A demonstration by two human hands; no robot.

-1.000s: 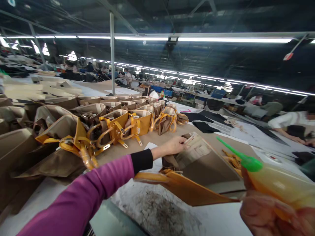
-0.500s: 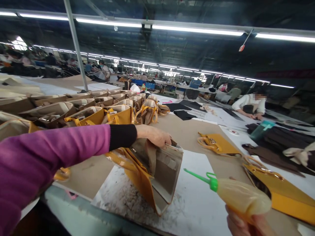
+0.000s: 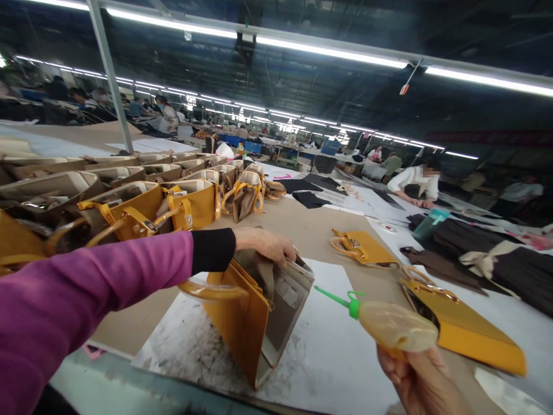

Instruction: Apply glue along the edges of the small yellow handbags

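Bag (image 3: 235, 325) at centre is gripped by left hand (image 3: 268, 245), right hand (image 3: 417, 373) clasping bottle (image 3: 395, 325), apparently lining up its nozzle (image 3: 332, 297), needing steady aim.

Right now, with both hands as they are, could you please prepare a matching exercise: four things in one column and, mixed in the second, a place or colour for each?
1. Left hand
2. Bottle
3. Left sleeve
4. Container

A. Purple, with a black cuff
B. Held in the right hand
C. Teal, beside dark cloth
D. At the upper edge of an open bag

Pairs: 1-D, 2-B, 3-A, 4-C
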